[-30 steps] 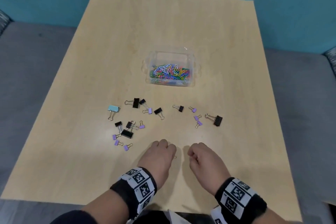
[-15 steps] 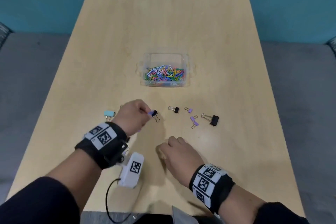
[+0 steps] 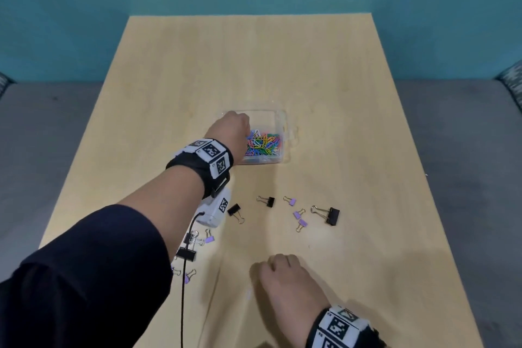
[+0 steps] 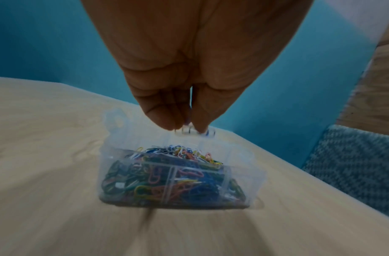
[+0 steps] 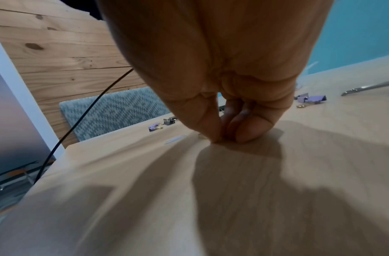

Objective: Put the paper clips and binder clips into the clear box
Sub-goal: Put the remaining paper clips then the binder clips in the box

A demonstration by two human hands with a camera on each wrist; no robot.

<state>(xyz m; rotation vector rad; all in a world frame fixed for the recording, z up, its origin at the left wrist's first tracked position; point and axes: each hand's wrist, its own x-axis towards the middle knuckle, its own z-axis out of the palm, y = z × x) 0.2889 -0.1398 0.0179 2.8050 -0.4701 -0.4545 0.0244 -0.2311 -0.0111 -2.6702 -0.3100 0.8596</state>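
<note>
The clear box [image 3: 283, 133] [image 4: 114, 155] stands mid-table, holding several coloured paper clips [image 3: 264, 143] [image 4: 167, 181]. My left hand [image 3: 231, 128] [image 4: 184, 127] hovers over its left side, thumb and fingers pinched on a small purple binder clip that is almost hidden. Black binder clips [image 3: 332, 215] [image 3: 269, 201] [image 3: 234, 209] and small purple ones [image 3: 298, 215] lie in front of the box. More clips [image 3: 186, 254] lie partly under my left arm. My right hand [image 3: 279, 271] [image 5: 224, 137] rests fingertips-down on the table, fingers curled together, with nothing visible in them. A pale paper clip [image 5: 176, 139] lies just beside it.
A white wrist camera unit [image 3: 216, 210] and its black cable [image 3: 183, 291] hang under my left forearm above the clips. The wooden table [image 3: 254, 65] is bordered by a grey seat and a teal wall. A patterned cushion [image 4: 351, 164] sits past the table's right edge.
My left hand took the small purple binder clip from beside a black one and carried it forward over the box. My right hand stayed near the front edge.
</note>
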